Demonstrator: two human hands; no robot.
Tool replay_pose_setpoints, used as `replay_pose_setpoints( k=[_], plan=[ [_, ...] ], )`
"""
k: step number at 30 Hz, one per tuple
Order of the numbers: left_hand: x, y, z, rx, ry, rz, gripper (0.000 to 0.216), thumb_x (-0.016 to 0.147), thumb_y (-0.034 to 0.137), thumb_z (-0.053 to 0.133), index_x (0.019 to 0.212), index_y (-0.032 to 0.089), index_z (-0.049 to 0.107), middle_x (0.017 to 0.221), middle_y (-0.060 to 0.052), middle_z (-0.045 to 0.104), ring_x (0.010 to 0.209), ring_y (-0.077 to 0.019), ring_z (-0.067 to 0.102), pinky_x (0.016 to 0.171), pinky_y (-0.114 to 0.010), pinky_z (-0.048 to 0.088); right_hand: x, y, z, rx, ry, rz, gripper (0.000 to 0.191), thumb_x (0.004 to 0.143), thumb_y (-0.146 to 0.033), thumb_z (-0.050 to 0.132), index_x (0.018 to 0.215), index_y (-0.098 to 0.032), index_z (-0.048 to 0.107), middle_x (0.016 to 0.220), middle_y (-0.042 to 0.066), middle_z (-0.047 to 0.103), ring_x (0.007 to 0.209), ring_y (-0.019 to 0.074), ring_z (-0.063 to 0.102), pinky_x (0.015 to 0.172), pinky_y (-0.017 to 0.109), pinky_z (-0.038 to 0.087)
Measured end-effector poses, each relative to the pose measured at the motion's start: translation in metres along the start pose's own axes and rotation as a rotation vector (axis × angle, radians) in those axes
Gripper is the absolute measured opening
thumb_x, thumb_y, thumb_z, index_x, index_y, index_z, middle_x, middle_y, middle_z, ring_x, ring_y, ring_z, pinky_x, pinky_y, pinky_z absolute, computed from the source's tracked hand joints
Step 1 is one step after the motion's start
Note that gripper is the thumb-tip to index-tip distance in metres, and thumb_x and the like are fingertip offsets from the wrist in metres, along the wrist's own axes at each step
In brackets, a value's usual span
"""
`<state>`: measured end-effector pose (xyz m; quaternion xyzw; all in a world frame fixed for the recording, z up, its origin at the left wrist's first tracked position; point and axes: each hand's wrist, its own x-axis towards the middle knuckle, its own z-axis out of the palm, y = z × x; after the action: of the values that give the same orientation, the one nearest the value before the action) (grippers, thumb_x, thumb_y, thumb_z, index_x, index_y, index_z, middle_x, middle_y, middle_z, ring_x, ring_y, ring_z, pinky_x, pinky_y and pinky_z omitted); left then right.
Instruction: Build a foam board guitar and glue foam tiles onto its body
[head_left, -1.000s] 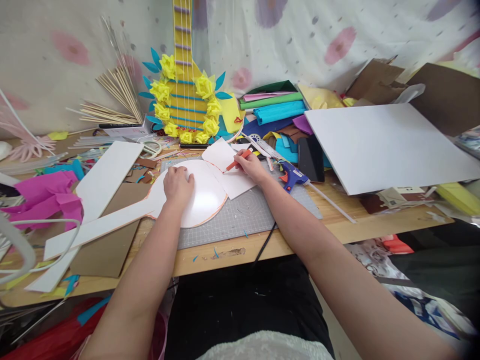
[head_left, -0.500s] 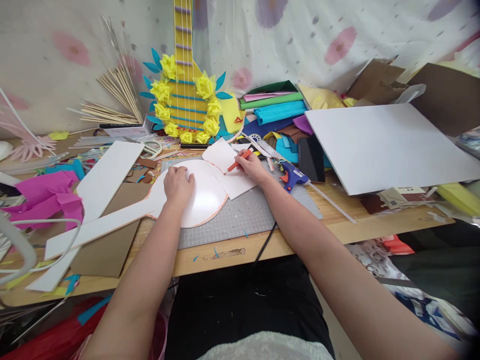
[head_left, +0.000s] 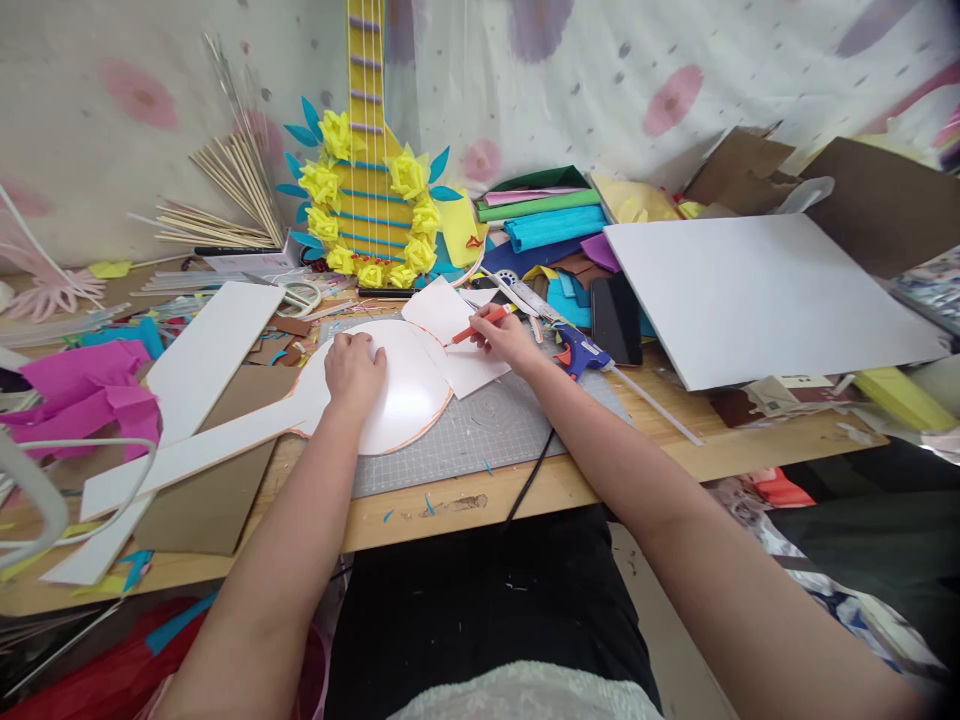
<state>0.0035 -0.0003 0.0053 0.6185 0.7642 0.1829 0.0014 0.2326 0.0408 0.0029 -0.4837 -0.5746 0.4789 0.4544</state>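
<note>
Right hand (head_left: 504,338) pinching a slim orange pen (head_left: 476,326), left hand (head_left: 354,372) pressed on a round white foam-board cutout (head_left: 411,398)

Closed around the orange pen, the right hand grips its barrel between thumb and fingers. The pen slants away to that hand's left, with its tip down on a white paper sheet (head_left: 466,372). This sheet lies under and just ahead of the right hand, one edge meeting the curved rim of the cutout.

The left hand lies palm down on the cutout with its fingers loosely bent, holding nothing and only bearing on the upper part of the disc. An orange traced line runs along the rim near it. The cutout's long straight handle runs off to the left, past the left wrist.

Under both hands lies a grey gridded cutting mat (head_left: 487,428), itself on the wooden tabletop (head_left: 720,452).

- **Right of the right hand:** a blue glue gun with an orange trigger (head_left: 576,350) sits just beside it, and a large white rectangular board (head_left: 750,295) lies farther right.
- **Ahead of the left hand:** a yellow paper guitar ringed with yellow paper flowers (head_left: 371,205) stands there, with a fan of thin wooden sticks (head_left: 232,190) to its left.
- **Left of the left hand:** crumpled magenta crepe paper (head_left: 82,385) lies well to the left, and a brown cardboard sheet (head_left: 217,500) sits beneath the handle near the left forearm
</note>
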Motion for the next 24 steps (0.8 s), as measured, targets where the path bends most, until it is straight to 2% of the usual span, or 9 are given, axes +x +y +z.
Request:
replay_pose_setpoints(
  k=[6, 19, 24],
  plan=[
    [-0.001, 0.001, -0.002, -0.009, -0.004, -0.010, 0.034, 0.082, 0.031, 0.050, 0.112, 0.018, 0.063, 0.115, -0.015, 0.055, 0.111, -0.0300, 0.053, 0.099, -0.039, 0.040, -0.024, 0.013, -0.003, -0.049, 0.007, -0.113, 0.031, 0.077, -0.050, 0.059, 0.076, -0.020, 0.049, 0.061, -0.003, 0.053, 0.053, 0.0088, 0.047, 0.050, 0.022, 0.036],
    [-0.002, -0.001, -0.001, -0.029, 0.007, -0.018, 0.031, 0.083, 0.031, 0.051, 0.110, 0.019, 0.062, 0.114, -0.014, 0.055, 0.110, -0.0283, 0.053, 0.099, -0.039, 0.039, -0.023, 0.017, -0.004, -0.151, 0.038, -0.101, 0.025, 0.080, -0.044, 0.055, 0.076, -0.020, 0.051, 0.059, -0.003, 0.054, 0.056, 0.0110, 0.050, 0.055, 0.024, 0.036],
    [-0.001, -0.002, 0.000, -0.016, 0.012, -0.016, 0.031, 0.083, 0.032, 0.051, 0.109, 0.020, 0.062, 0.113, -0.013, 0.055, 0.109, -0.0283, 0.054, 0.098, -0.039, 0.040, -0.024, 0.018, -0.006, -0.090, -0.015, -0.075, 0.026, 0.077, -0.044, 0.057, 0.072, -0.020, 0.049, 0.060, -0.002, 0.057, 0.057, 0.0111, 0.052, 0.055, 0.024, 0.038]
  ],
)
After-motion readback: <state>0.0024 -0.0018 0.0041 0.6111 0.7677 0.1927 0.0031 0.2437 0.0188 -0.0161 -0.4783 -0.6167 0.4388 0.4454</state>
